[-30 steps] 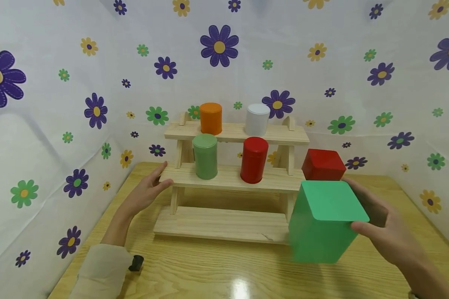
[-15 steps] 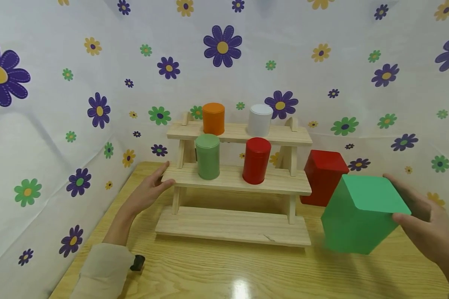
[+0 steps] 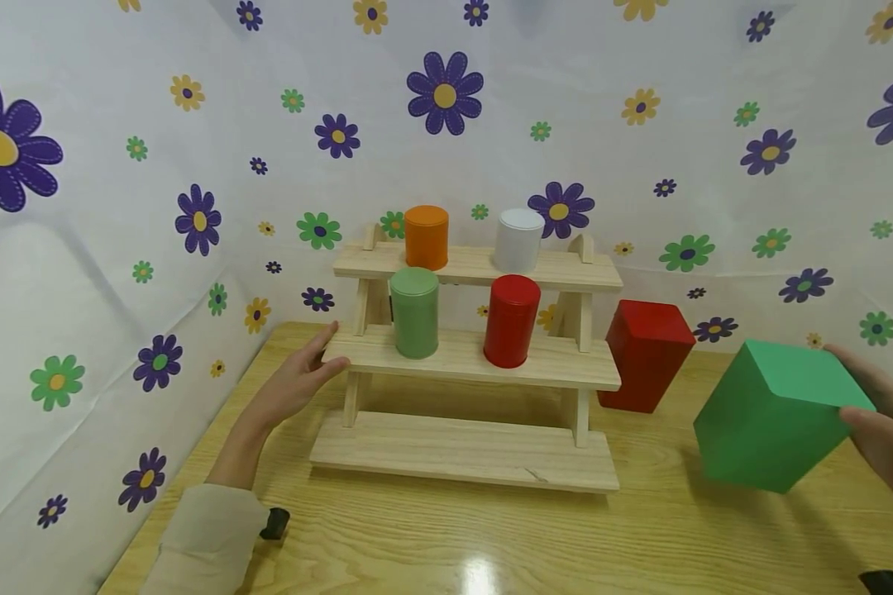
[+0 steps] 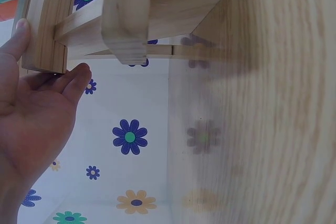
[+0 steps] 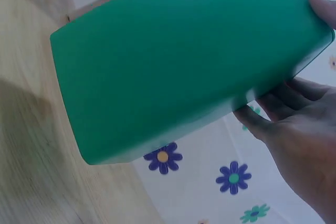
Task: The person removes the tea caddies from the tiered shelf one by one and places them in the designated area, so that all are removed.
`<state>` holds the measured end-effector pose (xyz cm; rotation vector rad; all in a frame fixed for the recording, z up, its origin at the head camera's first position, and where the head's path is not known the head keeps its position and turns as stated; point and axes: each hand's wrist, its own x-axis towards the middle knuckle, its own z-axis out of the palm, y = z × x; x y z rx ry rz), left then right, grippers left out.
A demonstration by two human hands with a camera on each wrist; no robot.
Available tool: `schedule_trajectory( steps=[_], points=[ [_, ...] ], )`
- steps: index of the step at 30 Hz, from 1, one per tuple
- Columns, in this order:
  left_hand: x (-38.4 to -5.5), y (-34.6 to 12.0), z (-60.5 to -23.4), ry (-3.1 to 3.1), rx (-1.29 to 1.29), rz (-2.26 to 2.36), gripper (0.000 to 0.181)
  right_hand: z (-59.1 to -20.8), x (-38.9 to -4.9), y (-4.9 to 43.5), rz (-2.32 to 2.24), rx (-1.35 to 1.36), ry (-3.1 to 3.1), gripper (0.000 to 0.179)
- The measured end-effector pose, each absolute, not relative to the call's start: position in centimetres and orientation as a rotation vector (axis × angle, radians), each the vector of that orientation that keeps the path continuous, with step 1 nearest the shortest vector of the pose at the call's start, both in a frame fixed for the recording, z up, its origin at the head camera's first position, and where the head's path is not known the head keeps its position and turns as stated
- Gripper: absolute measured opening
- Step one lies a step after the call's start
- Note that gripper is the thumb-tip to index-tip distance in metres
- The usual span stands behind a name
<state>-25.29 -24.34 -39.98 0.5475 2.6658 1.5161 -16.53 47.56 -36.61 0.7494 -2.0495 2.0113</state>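
Observation:
At the right of the head view, my right hand (image 3: 889, 430) holds a green box (image 3: 777, 430) by its upper part, thumb on the near side. The box leans, and in the right wrist view its lower end hangs over the table with a shadow beside it. My left hand (image 3: 290, 384) grips the left end of the middle board of a three-step wooden display stand (image 3: 454, 450); in the left wrist view the thumb (image 4: 20, 35) lies on one face and the fingers behind. On the middle step stand a green tin (image 3: 415, 314) and a red tin (image 3: 511, 322).
An orange tin (image 3: 427, 238) and a white tin (image 3: 519, 241) stand on the top step. A red box (image 3: 646, 357) stands upright on the wooden table (image 3: 387, 537), just right of the stand. A white flowered cloth (image 3: 446, 149) hangs behind and at both sides.
My right hand has carried the green box rightward, away from the stand and the red box, which now shows in full. The left hand keeps its grip on the stand.

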Motion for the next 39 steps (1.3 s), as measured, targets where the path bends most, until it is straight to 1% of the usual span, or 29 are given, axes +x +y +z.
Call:
schedule_trajectory(
  steps=[9, 18, 22, 39],
  points=[
    [-25.1, -24.3, -40.0, 2.669, 0.552, 1.525, 0.076, -37.0, -19.0, 49.1, 1.992, 0.733, -2.113, 0.071],
    [-25.2, -24.2, -40.1, 2.667, 0.543, 1.517, 0.076, -37.3, -21.6, 49.4, 2.173, 0.889, -1.981, 0.071],
    [-25.3, -24.2, -40.2, 2.660, 0.551, 1.526, 0.075, -37.5, -22.7, 49.3, 2.215, 0.916, -1.964, 0.070],
    [-25.7, -24.2, -40.0, 2.662, 0.572, 1.527, 0.075, -38.9, -25.5, 48.4, 2.364, 0.816, -1.899, 0.072]
  ],
)
